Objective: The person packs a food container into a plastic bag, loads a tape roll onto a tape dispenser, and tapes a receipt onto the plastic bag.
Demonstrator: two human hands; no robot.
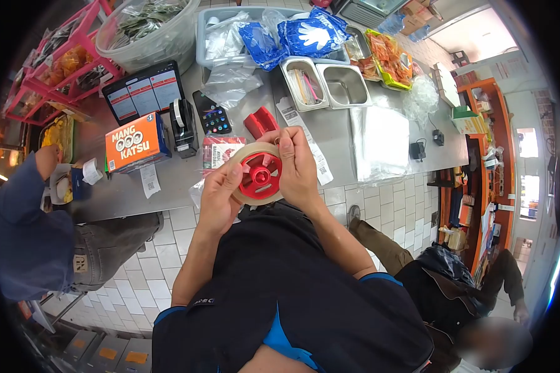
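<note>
My left hand (219,194) and my right hand (298,166) grip opposite sides of a tape roll (238,156) just off the table's front edge. The roll is pale, with a red spoked hub (261,176) inside its ring. My right fingers are bent at the upper rim, and what they pinch there is hard to see. Just beyond the roll lies a red plastic piece (261,122), partly covered by my right hand. A red-and-white packet (223,152) is close to my left hand, and a long printed receipt (305,140) runs beside my right.
Along the metal table (186,193) stand an orange box (135,144), a black tape dispenser (182,127), a phone (211,113), a tablet (142,90) and metal containers (346,86). One person's sleeve (18,205) is at left; another person (442,289) is at right.
</note>
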